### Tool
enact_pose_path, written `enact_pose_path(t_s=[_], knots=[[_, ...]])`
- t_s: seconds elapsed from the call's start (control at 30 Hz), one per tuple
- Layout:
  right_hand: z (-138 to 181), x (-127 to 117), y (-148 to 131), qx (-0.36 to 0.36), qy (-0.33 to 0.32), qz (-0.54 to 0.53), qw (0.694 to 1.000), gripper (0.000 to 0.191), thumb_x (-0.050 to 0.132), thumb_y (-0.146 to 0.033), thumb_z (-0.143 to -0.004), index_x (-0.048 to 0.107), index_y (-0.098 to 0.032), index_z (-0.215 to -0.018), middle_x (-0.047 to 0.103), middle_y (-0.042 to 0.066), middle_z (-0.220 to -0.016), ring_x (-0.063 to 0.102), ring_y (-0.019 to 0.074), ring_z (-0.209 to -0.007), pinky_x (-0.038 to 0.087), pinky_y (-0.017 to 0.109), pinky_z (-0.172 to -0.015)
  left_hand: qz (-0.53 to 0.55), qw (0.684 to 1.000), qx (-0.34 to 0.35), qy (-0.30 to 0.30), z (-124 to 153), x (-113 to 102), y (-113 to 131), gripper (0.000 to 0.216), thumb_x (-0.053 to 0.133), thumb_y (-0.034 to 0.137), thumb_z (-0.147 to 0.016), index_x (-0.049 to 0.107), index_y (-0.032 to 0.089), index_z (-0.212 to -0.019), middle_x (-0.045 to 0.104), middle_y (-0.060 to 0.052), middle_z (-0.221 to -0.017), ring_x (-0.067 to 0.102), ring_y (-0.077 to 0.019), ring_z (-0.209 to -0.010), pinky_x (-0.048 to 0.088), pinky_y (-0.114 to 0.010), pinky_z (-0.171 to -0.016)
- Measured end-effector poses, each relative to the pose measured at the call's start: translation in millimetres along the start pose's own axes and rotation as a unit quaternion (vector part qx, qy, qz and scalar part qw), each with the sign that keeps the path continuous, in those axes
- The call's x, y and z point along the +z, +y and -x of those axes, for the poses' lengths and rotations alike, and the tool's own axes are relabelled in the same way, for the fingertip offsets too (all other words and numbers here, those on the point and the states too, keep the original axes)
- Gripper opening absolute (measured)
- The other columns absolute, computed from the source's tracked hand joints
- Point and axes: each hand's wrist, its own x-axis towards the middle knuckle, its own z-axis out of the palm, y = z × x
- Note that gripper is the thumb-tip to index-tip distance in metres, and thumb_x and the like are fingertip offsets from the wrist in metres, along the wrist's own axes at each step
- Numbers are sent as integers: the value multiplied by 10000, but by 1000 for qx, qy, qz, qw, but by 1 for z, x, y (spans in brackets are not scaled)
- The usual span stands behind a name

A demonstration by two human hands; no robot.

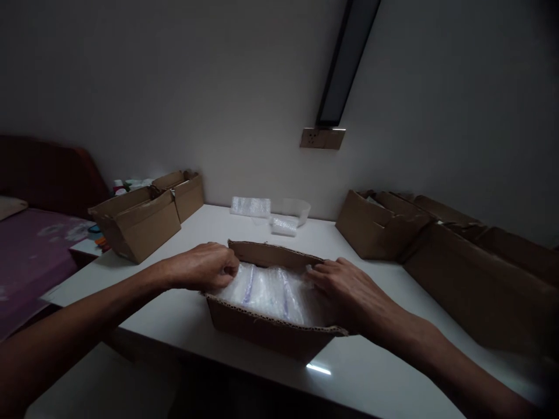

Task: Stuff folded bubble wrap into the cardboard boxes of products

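Note:
A small open cardboard box (262, 331) sits on the white table (371, 372) in front of me. It is filled with bubble-wrapped items (271, 291) with purple stripes showing through. My left hand (203, 266) rests at the box's left end, fingers curled onto the bubble wrap. My right hand (345, 288) lies on the right end, fingers bent down over the wrap and the box's edge.
Open cardboard boxes stand at the back left (140, 224) and back right (379, 227), with a long one (480, 291) along the right. Loose bubble wrap pieces (271, 212) lie near the wall. A bed with purple cover (30, 250) is on the left.

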Motion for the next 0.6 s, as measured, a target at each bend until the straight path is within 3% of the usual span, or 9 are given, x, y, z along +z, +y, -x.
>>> enact_pose_path(t_s=[0.17, 0.3, 0.4, 0.5, 0.6], knots=[[-5, 1, -1, -43, -20, 24, 999, 155, 581, -122, -850, 674, -177, -738, 711, 68, -780, 645, 174, -746, 361, 302, -762, -24, 999, -21, -8, -8, -1, 3, 165, 525, 134, -756, 672, 206, -771, 709, -23, -857, 626, -174, -811, 421, -267, -733], [-2, -1, 1, -41, -11, 49, 998, 173, 602, -141, -832, 666, -182, -676, 683, 59, -665, 615, 157, -645, 358, 298, -732, 58, 996, -23, 67, 0, -7, 6, 169, 557, 318, -838, 677, 206, -881, 686, -13, -838, 600, -155, -747, 403, -250, -652], [-2, 2, -2, -19, -16, 79, 997, 198, 606, -133, -819, 661, -183, -636, 674, 59, -616, 604, 154, -596, 359, 299, -714, 55, 997, -6, 46, 3, -8, 9, 274, 647, 419, -784, 677, 220, -970, 684, -14, -896, 603, -176, -805, 415, -266, -682], [-7, 10, -5, -12, -26, 104, 994, 208, 599, -98, -801, 654, -169, -613, 687, 80, -620, 610, 167, -576, 356, 316, -703, -33, 999, 11, 7, -4, 0, 10, 130, 619, 229, -751, 673, 219, -870, 691, -12, -871, 600, -184, -808, 416, -312, -763], [-6, 13, -4, -14, -27, 87, 996, 183, 578, -92, -820, 658, -164, -672, 700, 84, -658, 621, 182, -592, 352, 324, -693, -60, 998, -3, 0, -13, 7, 6, 141, 523, 116, -729, 631, 204, -710, 685, -4, -746, 580, -158, -695, 408, -300, -721]])
